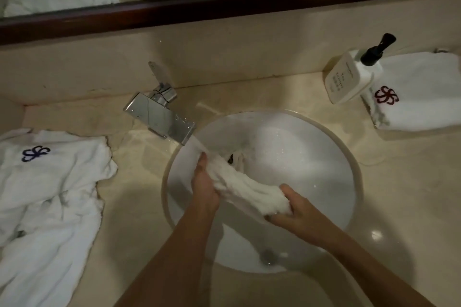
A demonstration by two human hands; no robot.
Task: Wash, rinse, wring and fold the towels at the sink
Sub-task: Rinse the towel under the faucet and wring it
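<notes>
A wet white towel (245,188) is bunched into a thick roll over the round white sink (349,164). My left hand (204,189) grips its far end, close under the chrome faucet (159,113), where water runs onto the cloth. My right hand (293,214) grips the near end. Soapy water fills the far half of the basin. A crumpled white towel (47,197) with a blue logo lies on the counter at left. A folded white towel (419,95) with a dark red logo lies at right.
A white soap dispenser (349,77) with a black pump stands beside the folded towel. The sink drain (268,255) shows near the front of the basin. A dark-framed mirror (224,0) runs along the wall behind the beige counter (134,207).
</notes>
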